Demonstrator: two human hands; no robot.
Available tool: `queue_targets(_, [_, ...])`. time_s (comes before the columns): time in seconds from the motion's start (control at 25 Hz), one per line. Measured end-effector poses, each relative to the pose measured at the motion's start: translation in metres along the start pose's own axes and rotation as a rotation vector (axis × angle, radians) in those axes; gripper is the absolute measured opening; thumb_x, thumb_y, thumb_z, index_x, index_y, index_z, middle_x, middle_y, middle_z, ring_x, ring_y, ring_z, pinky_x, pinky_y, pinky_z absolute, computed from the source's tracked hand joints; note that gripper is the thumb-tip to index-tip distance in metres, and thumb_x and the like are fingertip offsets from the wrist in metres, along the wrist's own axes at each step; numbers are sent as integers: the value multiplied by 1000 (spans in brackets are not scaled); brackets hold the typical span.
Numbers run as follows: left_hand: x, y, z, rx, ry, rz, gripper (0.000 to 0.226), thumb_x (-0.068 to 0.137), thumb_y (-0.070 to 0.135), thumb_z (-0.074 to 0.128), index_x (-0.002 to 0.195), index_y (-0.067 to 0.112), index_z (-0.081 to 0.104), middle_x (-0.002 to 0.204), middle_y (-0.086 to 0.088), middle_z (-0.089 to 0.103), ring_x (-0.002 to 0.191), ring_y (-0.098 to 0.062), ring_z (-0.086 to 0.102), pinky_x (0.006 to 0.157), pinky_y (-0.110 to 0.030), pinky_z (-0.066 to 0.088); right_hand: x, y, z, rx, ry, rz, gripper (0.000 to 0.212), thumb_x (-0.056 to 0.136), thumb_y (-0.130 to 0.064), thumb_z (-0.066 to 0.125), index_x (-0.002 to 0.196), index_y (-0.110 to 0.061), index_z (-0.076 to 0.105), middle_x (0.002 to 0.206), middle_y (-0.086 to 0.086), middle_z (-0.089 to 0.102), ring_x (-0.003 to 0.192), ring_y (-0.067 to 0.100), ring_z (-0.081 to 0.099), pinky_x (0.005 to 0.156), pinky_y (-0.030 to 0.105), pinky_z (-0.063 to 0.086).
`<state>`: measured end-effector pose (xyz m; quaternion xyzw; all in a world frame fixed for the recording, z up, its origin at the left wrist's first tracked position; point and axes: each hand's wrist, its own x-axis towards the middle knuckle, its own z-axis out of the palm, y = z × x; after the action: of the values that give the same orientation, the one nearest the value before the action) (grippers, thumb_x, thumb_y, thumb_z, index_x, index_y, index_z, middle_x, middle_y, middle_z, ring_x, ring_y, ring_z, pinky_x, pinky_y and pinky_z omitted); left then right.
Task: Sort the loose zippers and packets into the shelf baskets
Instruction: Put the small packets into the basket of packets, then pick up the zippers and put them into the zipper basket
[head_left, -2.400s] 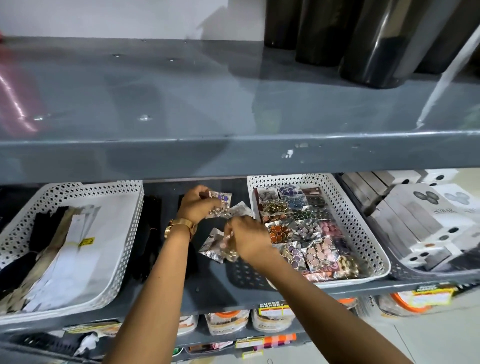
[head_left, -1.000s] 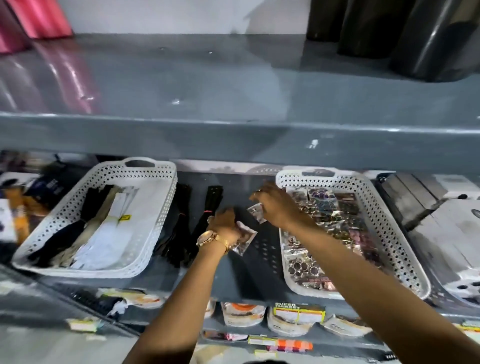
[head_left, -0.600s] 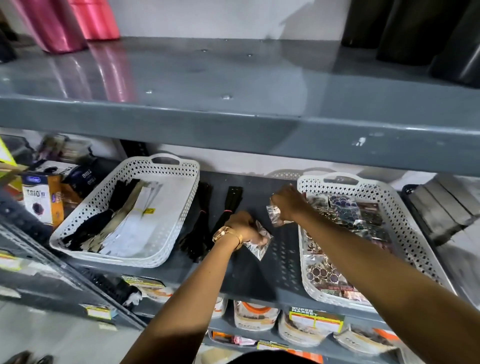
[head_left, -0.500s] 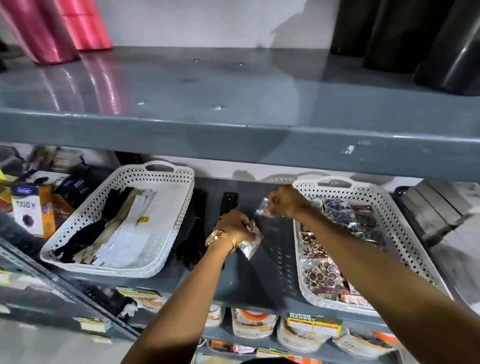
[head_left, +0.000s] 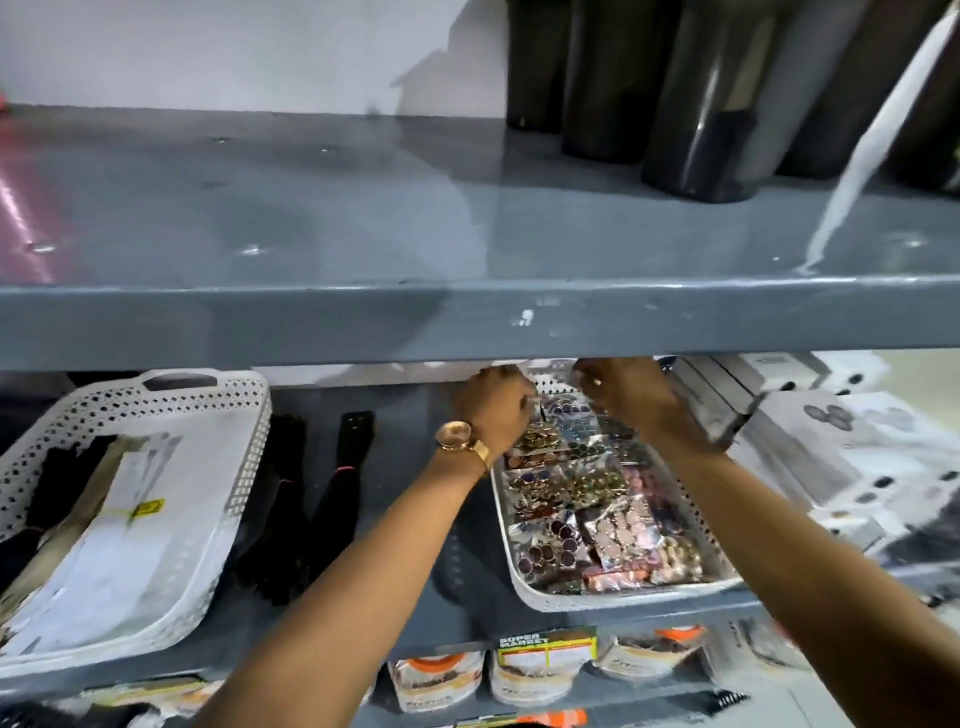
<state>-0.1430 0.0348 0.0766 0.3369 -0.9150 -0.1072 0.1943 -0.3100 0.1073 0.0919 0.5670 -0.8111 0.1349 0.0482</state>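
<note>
Head view looks under a grey upper shelf (head_left: 467, 317) at the shelf below, where the right-hand basket (head_left: 524, 587) serves as the landmark. It is a white perforated basket packed with clear packets (head_left: 587, 519) of coloured buttons or studs, lying flat and overlapping, likely so that each kind can be read from above. Both hands reach over its far end, close to each other. The left hand (head_left: 493, 410), with a gold watch (head_left: 457, 436) at the wrist, is curled with fingers bent down toward the packets at the back; the right hand (head_left: 623, 395) is curled too, fingertips pinched together. Whether either grips a packet I cannot tell, since the upper shelf's edge hides the fingertips and the picture is blurred there. Judging by the pose, they are tucking or settling packets into the rear of the basket.

Left of that basket, on the bare shelf, lie loose black zippers (head_left: 337, 499), not yet sorted. Further left stands a second white basket (head_left: 223, 545) holding dark and pale zippers laid lengthwise, which looks like their proper home. Right of the landmark basket sit grey-white boxes (head_left: 810, 457).
</note>
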Motion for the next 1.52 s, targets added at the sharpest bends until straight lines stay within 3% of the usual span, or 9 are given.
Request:
queue_targets(0.12, [-1,8,34,141,-178,57,24,89,5,52,105,10,69,115,-13,67,107,-34,63,89,-41,54,-22,-1,19,-118,-114,-17,25,92,-36,54,108,-23,68,98,3,74,79,15,66,72,21,50])
queue_targets(0.32, [-7,0,50,-4,-278,61,15,84,11,66,97,12,74,113,-10,69,107,-29,63,94,-40,52,-32,0,45,79,-188,91,22,89,-9,61,108,-16,70,108,4,71,91,15,68,86,22,54])
queue_targets(0.56, [-11,-8,36,-176,-268,7,28,88,-5,53,104,9,71,114,-12,70,105,-28,64,89,-36,53,-31,0,25,288,-368,56,12,82,-15,71,93,-13,73,99,4,75,82,10,67,94,36,54])
queue_targets(0.72, [-24,-28,4,-309,-18,-153,32,90,-1,49,106,15,71,117,-6,71,111,-25,64,97,-37,51,-17,-8,0,57,-131,143,23,92,-34,56,99,-19,73,109,7,72,100,27,65,88,35,50])
queue_targets(0.88, [-49,-81,-39,-132,49,-387,38,89,5,47,126,10,56,127,-19,60,119,-38,56,101,-42,46,-25,-64,-14,396,145,25,25,91,-29,60,85,-7,71,86,6,74,83,27,69,68,19,42])
queue_targets(1.04, [-89,-118,-56,57,-192,-618,45,90,12,51,134,6,44,136,-25,48,126,-44,48,104,-47,43,-31,-171,28,542,-156,-53,25,88,-30,61,89,-7,71,94,17,74,86,30,69,73,30,52])
queue_targets(1.2, [-139,-126,-30,211,-264,-714,47,99,18,34,145,7,28,149,-37,27,134,-49,37,110,-51,37,-47,-233,91,125,-378,73,56,90,-55,46,121,-10,58,127,15,60,118,35,57,93,40,48])
queue_targets(1.32, [-156,-135,-16,187,-229,-712,44,99,13,29,142,13,35,154,-39,12,133,-46,40,106,-48,39,-53,-258,115,111,-452,145,55,92,-52,43,127,-11,51,132,10,58,122,30,55,95,37,47])
queue_targets(1.52, [-160,-155,-22,94,-193,-663,40,93,11,36,131,16,48,139,-17,45,121,-39,51,96,-46,46,-54,-274,124,165,-455,232,45,93,-40,45,127,-12,50,132,9,58,122,29,56,95,34,45])
